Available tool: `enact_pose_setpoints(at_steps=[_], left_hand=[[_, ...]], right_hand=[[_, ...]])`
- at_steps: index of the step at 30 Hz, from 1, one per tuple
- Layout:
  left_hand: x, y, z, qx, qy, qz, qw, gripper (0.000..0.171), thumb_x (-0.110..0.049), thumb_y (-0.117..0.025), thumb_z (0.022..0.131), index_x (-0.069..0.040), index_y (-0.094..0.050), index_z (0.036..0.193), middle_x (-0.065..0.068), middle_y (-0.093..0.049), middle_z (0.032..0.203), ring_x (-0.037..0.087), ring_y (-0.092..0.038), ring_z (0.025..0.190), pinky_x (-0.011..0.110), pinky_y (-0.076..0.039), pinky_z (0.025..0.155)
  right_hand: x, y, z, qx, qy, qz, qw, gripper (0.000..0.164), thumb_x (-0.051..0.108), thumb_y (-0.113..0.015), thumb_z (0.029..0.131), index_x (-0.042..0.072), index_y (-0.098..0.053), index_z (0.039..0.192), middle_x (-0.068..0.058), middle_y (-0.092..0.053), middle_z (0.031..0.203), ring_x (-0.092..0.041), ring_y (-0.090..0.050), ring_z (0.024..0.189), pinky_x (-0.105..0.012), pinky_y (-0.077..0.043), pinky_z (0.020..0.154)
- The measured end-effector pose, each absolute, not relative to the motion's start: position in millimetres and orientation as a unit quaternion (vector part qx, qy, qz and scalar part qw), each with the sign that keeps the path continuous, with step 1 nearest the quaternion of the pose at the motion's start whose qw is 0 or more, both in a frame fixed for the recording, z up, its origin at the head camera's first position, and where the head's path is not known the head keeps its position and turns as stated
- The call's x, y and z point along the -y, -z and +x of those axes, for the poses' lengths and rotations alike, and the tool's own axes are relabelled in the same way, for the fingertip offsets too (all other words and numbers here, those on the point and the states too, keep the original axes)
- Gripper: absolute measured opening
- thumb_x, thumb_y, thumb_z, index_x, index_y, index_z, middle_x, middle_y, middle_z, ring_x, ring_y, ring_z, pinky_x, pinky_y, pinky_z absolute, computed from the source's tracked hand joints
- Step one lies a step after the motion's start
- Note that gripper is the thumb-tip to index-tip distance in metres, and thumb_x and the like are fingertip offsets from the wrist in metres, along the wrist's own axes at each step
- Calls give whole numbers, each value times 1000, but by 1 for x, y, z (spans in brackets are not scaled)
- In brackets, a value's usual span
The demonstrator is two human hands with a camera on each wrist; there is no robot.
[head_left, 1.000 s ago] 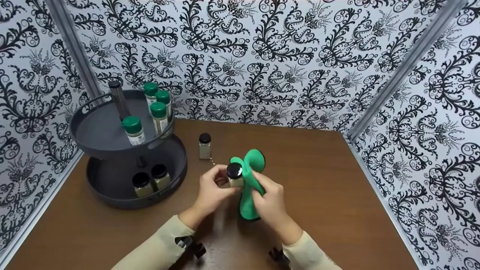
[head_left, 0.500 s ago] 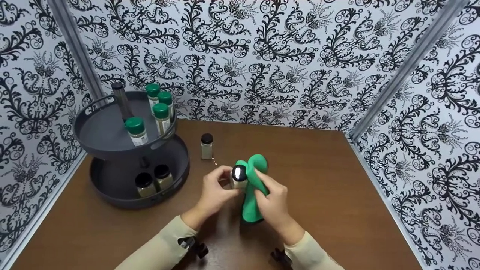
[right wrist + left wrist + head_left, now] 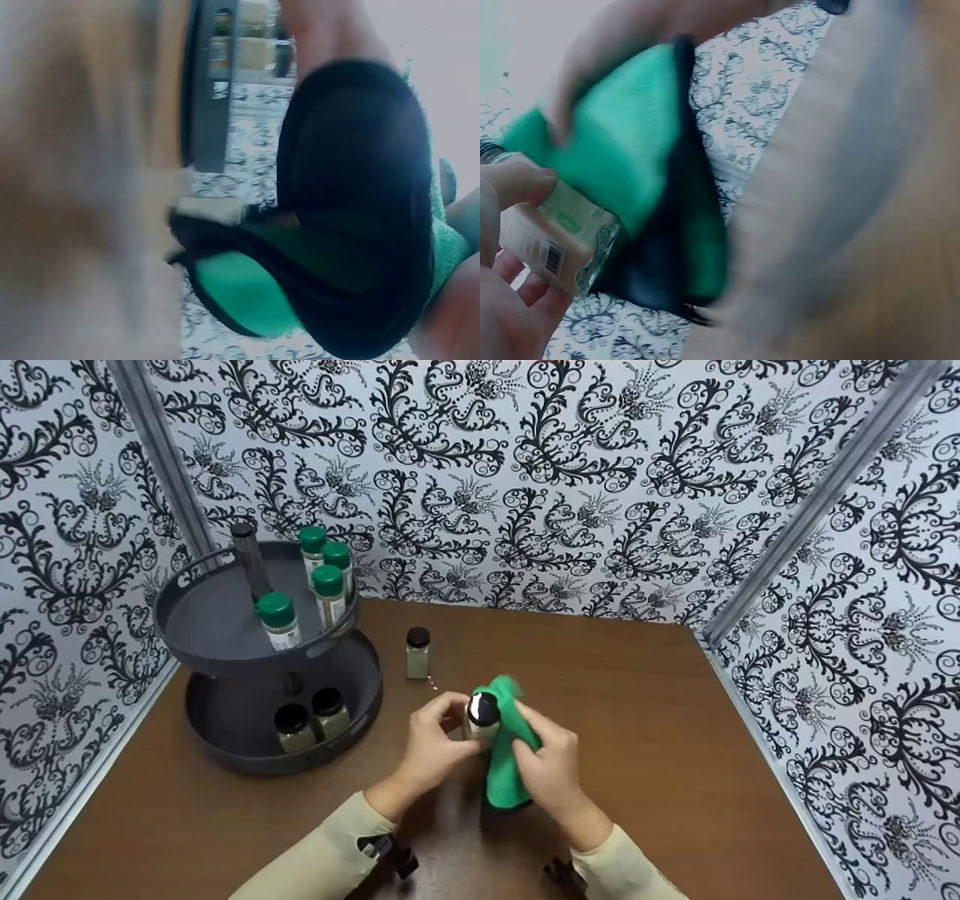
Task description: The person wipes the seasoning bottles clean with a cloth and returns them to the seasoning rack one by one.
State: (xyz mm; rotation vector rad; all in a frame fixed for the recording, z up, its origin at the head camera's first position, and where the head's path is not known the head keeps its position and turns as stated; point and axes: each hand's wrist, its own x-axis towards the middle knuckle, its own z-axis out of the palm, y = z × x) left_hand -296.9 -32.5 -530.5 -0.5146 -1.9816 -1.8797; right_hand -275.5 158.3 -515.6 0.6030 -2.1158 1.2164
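My left hand (image 3: 435, 739) grips a square glass spice jar (image 3: 482, 721) with a black lid, thumb on one side and fingers on the other. In the left wrist view a barcode label shows on the glass of the spice jar (image 3: 559, 236). My right hand (image 3: 551, 754) pinches a green cloth (image 3: 507, 772) with dark edging, folded against the jar's right side. Seen from the right wrist, the dark underside of the cloth (image 3: 352, 150) hangs in a curved fold. Both hands are above the brown table, in front of my body.
Another black-lidded jar (image 3: 418, 654) stands on the table (image 3: 630, 697), with small light specks beside it. At the left is a two-tier grey tray (image 3: 202, 645). Its upper tier bears several green-capped bottles (image 3: 279, 622) and a tall dark grinder (image 3: 251, 561); two black-lidded jars (image 3: 295, 729) stand below.
The cloth's upper fold has flattened and shifted lower beside the jar. Both hands, with jar and cloth, sit slightly further right; the whole view has drifted a little as well.
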Motion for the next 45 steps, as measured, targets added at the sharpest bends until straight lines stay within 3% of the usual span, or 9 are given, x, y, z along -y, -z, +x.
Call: enact_pose_setpoints(at_steps=[3, 10, 14, 18, 26, 31, 35, 40, 45], left_hand=[[31, 531, -297, 697, 668, -188, 181, 46, 13, -83, 66, -5, -74, 107, 9, -73, 96, 12, -68, 90, 37, -64, 86], [36, 527, -295, 681, 666, -200, 230, 46, 1, -95, 68, -10, -75, 108, 5, -75, 102, 11, -70, 93, 31, -62, 84], [34, 526, -294, 684, 662, -209, 224, 43, 1, -94, 70, -6, -74, 108, 9, -74, 103, 11, -70, 95, 30, -62, 88], [32, 526, -295, 688, 664, -210, 204, 42, 6, -88, 69, -4, -73, 107, 9, -74, 100, 11, -69, 92, 30, -63, 87], [36, 523, -293, 682, 661, -225, 217, 46, -2, -95, 71, -14, -76, 110, 2, -75, 107, 13, -72, 98, 36, -64, 88], [34, 523, -291, 685, 659, -229, 210, 46, 1, -94, 70, -13, -75, 109, 2, -75, 104, 11, -72, 95, 36, -64, 88], [32, 520, -293, 692, 658, -225, 193, 46, 6, -90, 68, -12, -75, 109, 2, -74, 101, 11, -70, 93, 37, -64, 89], [33, 519, -293, 686, 670, -209, 192, 46, 1, -94, 68, -12, -76, 109, 4, -75, 103, 12, -71, 92, 34, -64, 86], [36, 523, -294, 696, 670, -187, 176, 46, 1, -95, 67, -11, -75, 106, 5, -75, 98, 12, -70, 90, 31, -63, 83]], right_hand=[[-159, 518, -276, 794, -453, 236, 329, 51, -18, -68, 76, -1, -77, 123, -15, -81, 113, -17, -76, 98, -20, -60, 84], [-157, 527, -281, 860, -418, 206, 207, 39, -9, -68, 81, 12, -79, 112, -1, -78, 94, -6, -64, 78, -23, -55, 70], [-158, 519, -275, 825, -430, 235, 281, 52, -13, -68, 79, 9, -78, 126, -6, -81, 114, -13, -75, 95, -27, -62, 81], [-159, 515, -272, 789, -430, 260, 354, 54, -18, -67, 75, 1, -77, 125, -13, -81, 114, -22, -78, 99, -25, -62, 85], [-159, 526, -278, 846, -444, 210, 207, 45, -11, -66, 83, 13, -79, 118, 0, -80, 100, -5, -67, 80, -22, -56, 71], [-159, 513, -268, 804, -463, 229, 295, 54, -16, -67, 79, 6, -78, 126, -9, -81, 115, -14, -76, 98, -22, -61, 83], [-158, 513, -267, 786, -450, 236, 353, 51, -17, -68, 77, 1, -77, 123, -14, -81, 112, -19, -77, 99, -21, -61, 86], [-154, 528, -276, 838, -429, 201, 270, 38, -11, -69, 76, 7, -79, 109, -5, -78, 90, -8, -64, 78, -22, -55, 69], [-152, 523, -274, 830, -454, 196, 257, 49, -11, -68, 79, 9, -79, 122, -6, -82, 110, -10, -73, 90, -25, -60, 77]])
